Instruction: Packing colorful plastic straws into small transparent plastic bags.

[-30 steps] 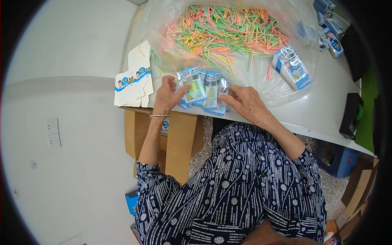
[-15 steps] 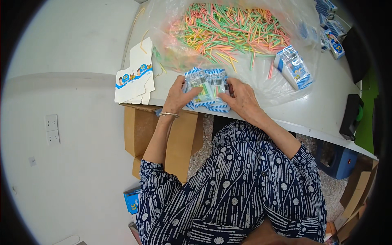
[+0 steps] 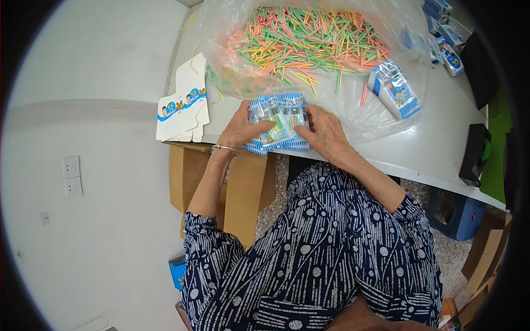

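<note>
1. Blue-striped stick sachets (image 3: pixel 282 133) lie overlapped at the near edge of the white table (image 3: pixel 411 155).
2. Your left hand (image 3: pixel 242 130) pinches their left side, thumb on top.
3. Your right hand (image 3: pixel 328 132) pinches the right.

The packets (image 3: pixel 280 113) lie at the near edge of the table (image 3: pixel 436 140), between the left hand (image 3: pixel 238 127) and the right hand (image 3: pixel 327 132). Behind them, sticks (image 3: pixel 317 41) lie heaped in a bag (image 3: pixel 367 126). A larger pack (image 3: pixel 396 91) lies at the bag's near right side; other packs (image 3: pixel 451 55) lie farther right. Cards (image 3: pixel 185 110) lie left of the left hand, a carton (image 3: pixel 243 193) below the table's near edge.
</note>
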A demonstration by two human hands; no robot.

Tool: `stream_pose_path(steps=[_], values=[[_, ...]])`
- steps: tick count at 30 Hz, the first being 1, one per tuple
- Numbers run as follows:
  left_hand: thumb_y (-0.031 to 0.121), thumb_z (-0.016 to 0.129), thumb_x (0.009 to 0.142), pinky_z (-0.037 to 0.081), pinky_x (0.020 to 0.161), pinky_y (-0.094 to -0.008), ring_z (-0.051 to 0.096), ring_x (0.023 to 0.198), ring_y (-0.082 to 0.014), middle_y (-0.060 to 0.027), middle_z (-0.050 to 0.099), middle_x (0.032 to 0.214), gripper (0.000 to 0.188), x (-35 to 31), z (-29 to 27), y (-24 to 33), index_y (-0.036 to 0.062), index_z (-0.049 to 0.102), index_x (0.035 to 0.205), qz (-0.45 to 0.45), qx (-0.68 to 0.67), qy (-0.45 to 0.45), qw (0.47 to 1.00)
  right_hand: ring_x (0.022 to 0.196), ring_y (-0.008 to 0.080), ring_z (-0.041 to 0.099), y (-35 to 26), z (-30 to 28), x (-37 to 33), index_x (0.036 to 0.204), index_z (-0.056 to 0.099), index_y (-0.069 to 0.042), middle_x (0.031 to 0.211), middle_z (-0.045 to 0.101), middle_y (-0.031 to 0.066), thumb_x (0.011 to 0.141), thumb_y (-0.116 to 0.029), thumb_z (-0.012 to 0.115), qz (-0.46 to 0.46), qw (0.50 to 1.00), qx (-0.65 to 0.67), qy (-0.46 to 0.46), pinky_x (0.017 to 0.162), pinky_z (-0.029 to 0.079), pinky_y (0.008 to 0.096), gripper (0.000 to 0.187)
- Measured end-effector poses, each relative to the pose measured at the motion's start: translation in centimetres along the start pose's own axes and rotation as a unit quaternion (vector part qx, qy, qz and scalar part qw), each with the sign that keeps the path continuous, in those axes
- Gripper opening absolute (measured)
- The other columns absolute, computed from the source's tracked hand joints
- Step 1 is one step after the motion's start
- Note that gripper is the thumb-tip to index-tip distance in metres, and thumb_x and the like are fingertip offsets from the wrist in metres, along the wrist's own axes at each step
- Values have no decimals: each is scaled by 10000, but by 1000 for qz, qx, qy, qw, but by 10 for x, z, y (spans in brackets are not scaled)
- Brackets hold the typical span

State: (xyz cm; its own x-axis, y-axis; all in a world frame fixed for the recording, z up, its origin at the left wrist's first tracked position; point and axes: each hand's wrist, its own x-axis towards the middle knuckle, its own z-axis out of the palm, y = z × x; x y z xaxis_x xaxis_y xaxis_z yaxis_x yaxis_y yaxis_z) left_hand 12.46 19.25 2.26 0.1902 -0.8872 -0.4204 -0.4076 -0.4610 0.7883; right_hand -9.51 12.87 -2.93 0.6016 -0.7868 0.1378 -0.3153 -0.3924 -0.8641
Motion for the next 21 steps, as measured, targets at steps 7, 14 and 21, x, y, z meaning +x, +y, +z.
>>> stream_pose_path(steps=[7, 14, 21], values=[[74, 734, 731, 505, 867, -304, 613, 989, -186, -131, 599, 1129, 642, -15, -9, -7, -61, 406, 1266, -25, -233, 13, 972, 718, 320, 598, -1, 1, -1, 1078, 522, 75, 842, 602, 212, 785, -214, 676, 5, 1000, 7, -12, 679, 475, 410, 440], [-18, 661, 785, 501, 893, -314, 603, 1045, -189, -117, 611, 1162, 502, -15, -5, 25, -51, 491, 1257, -21, -352, -15, 936, 720, 321, 601, 3, 0, -1, 1090, 514, 81, 850, 602, 218, 784, -209, 672, 9, 1000, 7, -4, 680, 480, 406, 450], [141, 730, 771, 500, 809, -281, 594, 936, -159, -113, 606, 1077, 490, 4, 22, -13, -47, 534, 1178, 71, -161, 98, 980, 709, 310, 602, 2, 3, -4, 1083, 519, 82, 830, 606, 212, 804, -224, 659, -27, 999, 17, 29, 664, 481, 397, 437]])
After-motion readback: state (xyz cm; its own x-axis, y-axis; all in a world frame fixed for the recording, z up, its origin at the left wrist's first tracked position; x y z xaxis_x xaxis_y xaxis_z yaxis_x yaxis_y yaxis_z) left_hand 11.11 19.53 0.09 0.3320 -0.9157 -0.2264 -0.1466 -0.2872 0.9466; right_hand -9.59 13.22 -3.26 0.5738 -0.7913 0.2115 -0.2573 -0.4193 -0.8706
